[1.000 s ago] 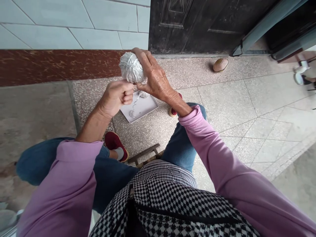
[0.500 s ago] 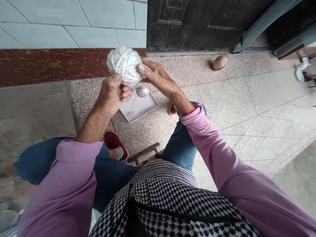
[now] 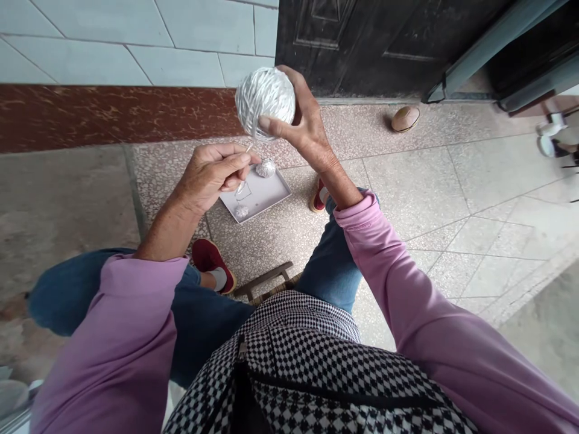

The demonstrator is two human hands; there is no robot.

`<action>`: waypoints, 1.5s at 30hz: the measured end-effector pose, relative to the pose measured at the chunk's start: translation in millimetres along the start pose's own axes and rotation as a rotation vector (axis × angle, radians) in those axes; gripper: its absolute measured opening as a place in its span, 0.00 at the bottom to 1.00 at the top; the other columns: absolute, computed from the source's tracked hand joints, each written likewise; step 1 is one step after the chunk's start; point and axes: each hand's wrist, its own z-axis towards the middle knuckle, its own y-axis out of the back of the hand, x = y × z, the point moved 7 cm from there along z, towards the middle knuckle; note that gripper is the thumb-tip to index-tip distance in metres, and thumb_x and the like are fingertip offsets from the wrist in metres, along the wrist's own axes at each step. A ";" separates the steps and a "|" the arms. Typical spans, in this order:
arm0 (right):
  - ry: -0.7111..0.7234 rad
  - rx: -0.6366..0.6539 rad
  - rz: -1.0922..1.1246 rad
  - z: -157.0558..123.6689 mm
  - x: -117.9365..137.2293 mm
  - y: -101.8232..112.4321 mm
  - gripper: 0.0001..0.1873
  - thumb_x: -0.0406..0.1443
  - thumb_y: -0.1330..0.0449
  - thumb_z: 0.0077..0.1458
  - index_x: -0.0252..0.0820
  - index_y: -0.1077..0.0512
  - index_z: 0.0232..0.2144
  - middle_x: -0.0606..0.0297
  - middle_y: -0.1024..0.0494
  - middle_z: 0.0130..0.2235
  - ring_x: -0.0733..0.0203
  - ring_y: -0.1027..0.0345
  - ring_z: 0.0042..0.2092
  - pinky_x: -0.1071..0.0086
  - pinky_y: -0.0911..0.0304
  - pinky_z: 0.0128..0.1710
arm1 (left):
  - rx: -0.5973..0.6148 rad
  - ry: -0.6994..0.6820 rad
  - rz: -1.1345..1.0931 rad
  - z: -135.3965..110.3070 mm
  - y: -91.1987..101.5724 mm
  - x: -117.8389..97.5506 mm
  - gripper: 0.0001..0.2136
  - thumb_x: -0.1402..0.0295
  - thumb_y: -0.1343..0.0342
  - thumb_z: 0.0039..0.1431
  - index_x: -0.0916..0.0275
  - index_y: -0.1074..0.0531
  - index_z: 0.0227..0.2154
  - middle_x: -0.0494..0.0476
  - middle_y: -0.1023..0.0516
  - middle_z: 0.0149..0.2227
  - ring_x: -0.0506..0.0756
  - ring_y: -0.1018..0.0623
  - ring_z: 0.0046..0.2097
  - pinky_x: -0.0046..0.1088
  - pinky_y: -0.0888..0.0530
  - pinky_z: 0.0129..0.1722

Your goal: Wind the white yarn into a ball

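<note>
My right hand (image 3: 304, 120) is closed round a large ball of white yarn (image 3: 263, 99), thumb in front and fingers behind it. Below and to the left of the ball, my left hand (image 3: 217, 172) pinches a strand of the white yarn (image 3: 250, 146) between thumb and forefinger. Under the hands a shallow white tray (image 3: 266, 204) lies on the floor. Two small balls sit in it: a silvery white one (image 3: 266, 168) at its far side and a smaller one (image 3: 241, 211) at its near left corner. A thin strand runs across the tray.
My red shoes (image 3: 210, 262) stand either side of the tray. A wooden stool (image 3: 266, 280) is beneath me. Ahead are a tiled wall (image 3: 194, 66) and a dark door (image 3: 362, 54). A round tan object (image 3: 405, 119) rests on the floor near the door.
The large ball has moved right and turned, now held by my right hand alone. My left hand has come off the ball, dropped lower and now pinches the strand.
</note>
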 end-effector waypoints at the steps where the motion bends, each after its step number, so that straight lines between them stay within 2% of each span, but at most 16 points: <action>1: 0.053 -0.058 -0.091 3.4 2.4 8.7 0.75 0.77 0.24 0.61 0.48 0.38 0.94 0.63 0.32 0.91 0.39 0.52 0.95 0.53 0.54 0.99 | 0.019 -0.005 0.020 1.7 3.6 1.5 0.10 0.65 0.24 0.63 0.67 0.09 0.41 0.56 0.26 0.27 0.48 0.41 0.23 0.25 0.52 0.22; 4: 0.104 -0.113 -0.352 13.5 1.4 23.1 0.80 0.71 0.23 0.51 0.63 0.40 0.98 0.71 0.26 0.88 0.31 0.56 0.96 0.39 0.41 0.95 | 0.064 -0.042 0.057 7.8 17.8 5.0 0.13 0.63 0.18 0.64 0.68 0.09 0.43 0.52 0.28 0.25 0.47 0.41 0.23 0.24 0.50 0.21; 7: 0.058 -0.057 -0.507 14.5 -1.3 23.0 0.84 0.65 0.23 0.51 0.66 0.51 1.02 0.72 0.29 0.90 0.32 0.67 0.99 0.31 0.43 0.95 | 0.051 -0.078 0.054 11.9 31.2 6.6 0.16 0.61 0.17 0.68 0.70 0.09 0.47 0.44 0.38 0.23 0.47 0.44 0.23 0.23 0.48 0.21; 10: 0.079 -0.028 -0.594 5.1 8.3 12.7 0.81 0.59 0.25 0.57 0.55 0.53 1.02 0.67 0.37 0.94 0.31 0.64 0.98 0.34 0.54 0.99 | 0.038 -0.116 0.091 12.6 31.4 7.9 0.16 0.60 0.20 0.69 0.69 0.09 0.47 0.42 0.40 0.22 0.47 0.47 0.22 0.24 0.50 0.20; 12: 0.066 0.000 -0.634 0.2 13.2 2.4 0.76 0.55 0.25 0.62 0.54 0.53 1.01 0.68 0.38 0.95 0.33 0.62 0.97 0.34 0.58 1.00 | 0.042 -0.161 0.134 12.0 24.9 8.1 0.14 0.60 0.22 0.68 0.67 0.10 0.45 0.43 0.39 0.22 0.47 0.46 0.22 0.25 0.52 0.20; 17: 0.139 0.011 -0.735 8.7 17.8 -24.0 0.67 0.48 0.24 0.68 0.36 0.44 0.98 0.56 0.38 0.94 0.36 0.50 0.94 0.45 0.53 1.00 | -0.032 -0.207 0.183 10.3 16.3 9.0 0.17 0.52 0.21 0.68 0.63 0.14 0.41 0.41 0.43 0.21 0.46 0.49 0.21 0.25 0.54 0.20; 21: 0.140 0.107 -0.682 22.7 11.0 -55.0 0.61 0.59 0.24 0.67 0.54 0.31 0.95 0.67 0.33 0.92 0.30 0.49 0.95 0.40 0.50 0.99 | -0.064 -0.140 0.161 8.4 17.2 12.9 0.38 0.28 0.18 0.63 0.55 0.29 0.30 0.41 0.44 0.21 0.46 0.48 0.20 0.26 0.52 0.18; 23: 0.110 0.134 -0.659 23.3 13.7 -68.6 0.56 0.58 0.26 0.66 0.65 0.26 0.92 0.74 0.31 0.92 0.30 0.53 0.97 0.38 0.52 1.00 | -0.088 -0.091 0.156 7.6 18.6 17.2 0.45 0.18 0.21 0.59 0.52 0.38 0.27 0.42 0.45 0.19 0.45 0.48 0.19 0.26 0.52 0.17; 25: 0.123 0.155 -0.651 18.0 25.2 -78.1 0.54 0.54 0.27 0.65 0.71 0.24 0.90 0.78 0.31 0.92 0.33 0.54 0.98 0.42 0.52 1.00 | -0.123 -0.069 0.156 6.5 20.0 20.2 0.47 0.16 0.21 0.57 0.51 0.42 0.25 0.42 0.46 0.18 0.45 0.49 0.18 0.26 0.52 0.17; 30: 0.236 0.221 -0.735 -4.1 60.7 -81.5 0.50 0.44 0.39 0.77 0.51 0.31 0.96 0.73 0.34 0.94 0.43 0.51 0.97 0.48 0.58 1.01 | -0.123 -0.052 0.138 1.6 19.6 18.8 0.48 0.16 0.24 0.59 0.51 0.47 0.26 0.42 0.47 0.19 0.44 0.49 0.18 0.25 0.51 0.16; 31: 0.232 0.230 -0.744 -7.1 63.2 -80.4 0.48 0.43 0.41 0.79 0.52 0.31 0.96 0.74 0.34 0.94 0.46 0.52 0.97 0.49 0.59 1.01 | -0.107 -0.039 0.138 0.4 19.3 17.9 0.48 0.15 0.26 0.61 0.51 0.47 0.27 0.42 0.48 0.19 0.44 0.48 0.19 0.25 0.51 0.17; 35: 0.257 0.234 -0.654 -15.7 63.0 -80.5 0.42 0.46 0.47 0.85 0.65 0.28 0.93 0.76 0.32 0.92 0.50 0.56 0.98 0.51 0.57 1.00 | -0.077 0.018 0.118 -4.9 17.7 17.8 0.49 0.10 0.35 0.61 0.51 0.48 0.26 0.44 0.48 0.20 0.44 0.45 0.19 0.24 0.48 0.18; 38: 0.365 0.242 -0.563 -19.7 62.3 -82.0 0.50 0.60 0.37 0.79 0.52 0.30 0.94 0.61 0.32 0.92 0.44 0.48 0.96 0.53 0.52 0.99 | -0.140 0.014 0.078 -7.3 14.4 19.6 0.46 0.15 0.31 0.59 0.51 0.46 0.25 0.42 0.50 0.19 0.44 0.48 0.19 0.25 0.48 0.19; 41: 0.415 0.165 -0.314 -20.7 70.5 -63.1 0.63 0.75 0.36 0.76 0.47 0.37 0.94 0.61 0.40 0.95 0.43 0.47 0.96 0.50 0.49 0.99 | -0.175 -0.038 0.067 -6.3 8.4 16.6 0.40 0.24 0.28 0.60 0.51 0.44 0.27 0.40 0.51 0.19 0.45 0.54 0.20 0.26 0.53 0.19; 43: 0.299 0.042 -0.080 -19.7 70.9 -38.5 0.64 0.79 0.33 0.75 0.52 0.37 0.93 0.65 0.38 0.95 0.46 0.46 0.95 0.53 0.42 0.97 | -0.173 -0.097 0.069 -3.9 7.4 10.6 0.40 0.26 0.28 0.62 0.51 0.46 0.28 0.40 0.51 0.19 0.46 0.55 0.20 0.29 0.53 0.20; 45: 0.104 -0.001 0.145 -21.0 61.1 -24.3 0.62 0.78 0.29 0.74 0.50 0.33 0.90 0.61 0.32 0.92 0.45 0.39 0.93 0.54 0.31 0.92 | -0.144 -0.152 0.096 -0.6 8.8 4.8 0.41 0.25 0.28 0.64 0.51 0.47 0.29 0.43 0.51 0.20 0.49 0.52 0.21 0.32 0.52 0.22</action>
